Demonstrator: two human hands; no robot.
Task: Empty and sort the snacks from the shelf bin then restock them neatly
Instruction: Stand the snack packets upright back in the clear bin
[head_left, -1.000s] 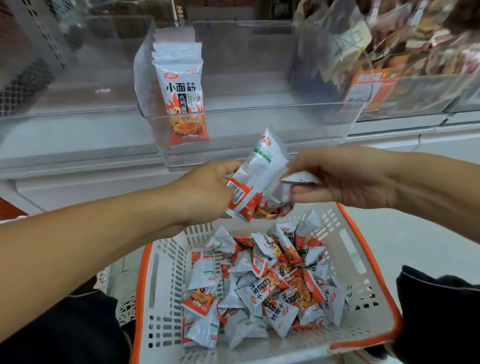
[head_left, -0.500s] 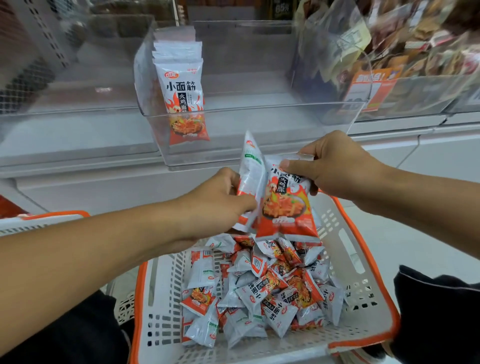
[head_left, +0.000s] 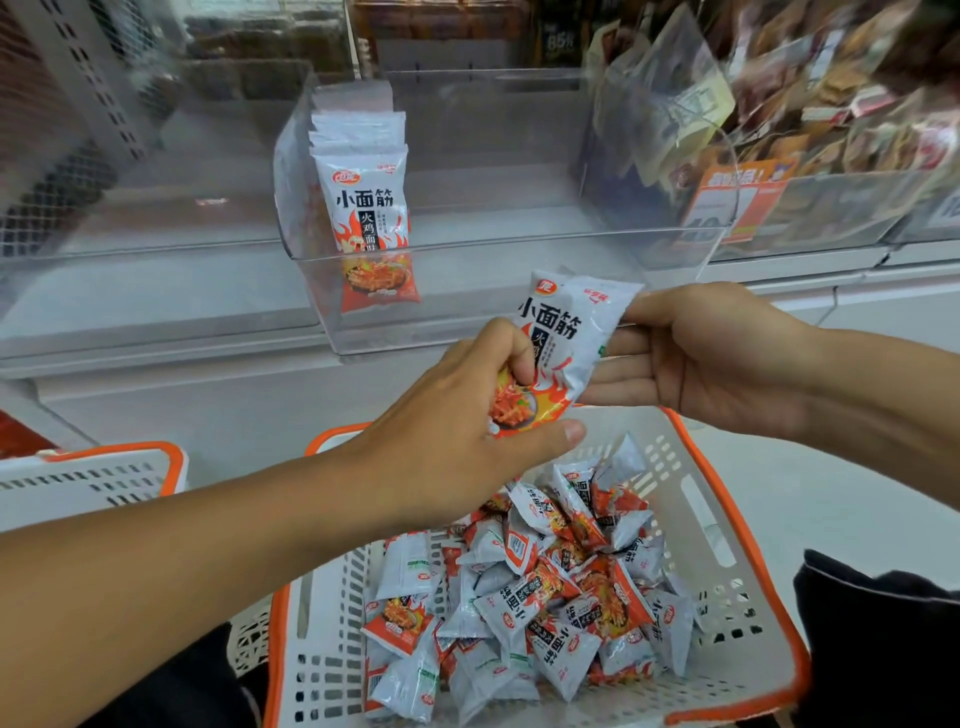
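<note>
Left hand (head_left: 457, 415) grips packet (head_left: 563, 343) at its lower end, fingers curled round it; right hand (head_left: 711, 358) pinches its top corner, other fingers straight. Packet held above basket (head_left: 727, 525) full of loose packets (head_left: 524, 592). Behind, clear bin (head_left: 519, 291) on shelf holds upright row (head_left: 371, 208) at its left side.

Held packet (head_left: 563, 338) and binned packet (head_left: 370, 208) both read "小面筋"; the binned one adds "火鸡面".

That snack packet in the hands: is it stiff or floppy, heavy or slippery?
Probably floppy: the packet bends between the left hand and right hand. Likely light, since fingertips alone hold it. Its glossy film may be slippery.
</note>
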